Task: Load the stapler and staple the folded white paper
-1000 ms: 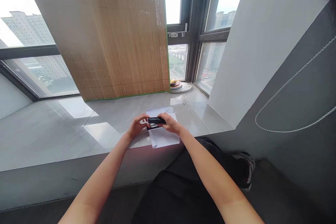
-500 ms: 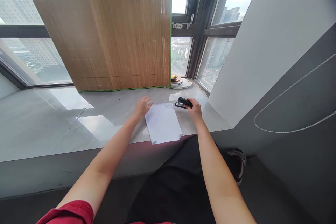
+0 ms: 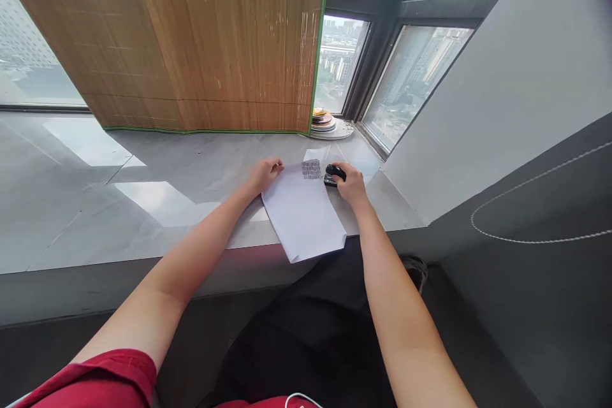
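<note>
White paper (image 3: 303,217) lies on the window ledge, its lower end reaching past the front edge and curling a little. At its upper left corner my left hand (image 3: 266,174) is closed, thumb and fingers pinching the paper. A patch of small dark marks (image 3: 312,169) shows at the top right of the paper. My right hand (image 3: 352,185) is wrapped round a black stapler (image 3: 335,171), whose front end is at the paper's upper right edge. I cannot tell whether the paper is between the stapler's jaws.
A bamboo blind (image 3: 215,44) hangs over the window behind the ledge (image 3: 201,156). Stacked plates (image 3: 329,127) stand in the back corner. The white wall (image 3: 444,134) slopes in on the right, with a beaded cord (image 3: 540,241) hanging near it.
My right hand has brought the stapler left to the paper's upper right edge. My left hand now pinches the upper left corner. The paper has turned slightly, and the view has tilted downward.
</note>
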Demonstrator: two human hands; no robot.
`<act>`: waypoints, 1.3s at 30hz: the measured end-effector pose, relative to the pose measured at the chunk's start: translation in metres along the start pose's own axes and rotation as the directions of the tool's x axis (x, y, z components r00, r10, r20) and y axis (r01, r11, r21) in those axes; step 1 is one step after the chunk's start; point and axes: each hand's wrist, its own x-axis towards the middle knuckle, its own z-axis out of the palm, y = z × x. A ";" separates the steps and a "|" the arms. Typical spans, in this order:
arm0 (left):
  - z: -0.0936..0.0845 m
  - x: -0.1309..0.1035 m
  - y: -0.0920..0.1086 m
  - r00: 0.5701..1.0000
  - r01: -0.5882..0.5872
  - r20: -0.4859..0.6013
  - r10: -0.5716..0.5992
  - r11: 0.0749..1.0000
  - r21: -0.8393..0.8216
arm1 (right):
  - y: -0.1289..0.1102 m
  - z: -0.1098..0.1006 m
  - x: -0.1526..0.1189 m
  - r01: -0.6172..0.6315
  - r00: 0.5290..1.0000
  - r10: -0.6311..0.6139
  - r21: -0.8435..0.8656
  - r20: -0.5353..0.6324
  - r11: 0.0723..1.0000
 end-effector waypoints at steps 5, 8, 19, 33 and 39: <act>0.004 -0.003 0.004 0.997 -0.031 0.066 0.032 0.999 -0.017 | -0.009 -0.002 -0.003 0.057 0.998 -0.060 0.079 0.035 0.995; 0.005 -0.005 0.008 0.995 -0.044 0.096 0.039 0.998 0.048 | -0.013 -0.005 -0.005 0.098 0.993 -0.102 0.080 0.058 0.992; -0.004 -0.008 0.025 0.968 -0.239 0.110 0.225 0.961 0.138 | -0.014 -0.011 -0.006 0.051 0.997 -0.053 0.029 0.062 0.998; 0.038 -0.030 0.022 0.905 -0.174 0.371 0.210 0.976 -0.130 | -0.018 -0.015 -0.009 0.068 0.994 -0.072 0.049 0.081 0.996; 0.043 -0.029 0.029 0.875 -0.231 0.412 0.253 0.967 -0.103 | -0.024 -0.017 -0.012 0.115 0.987 -0.120 0.056 0.106 0.992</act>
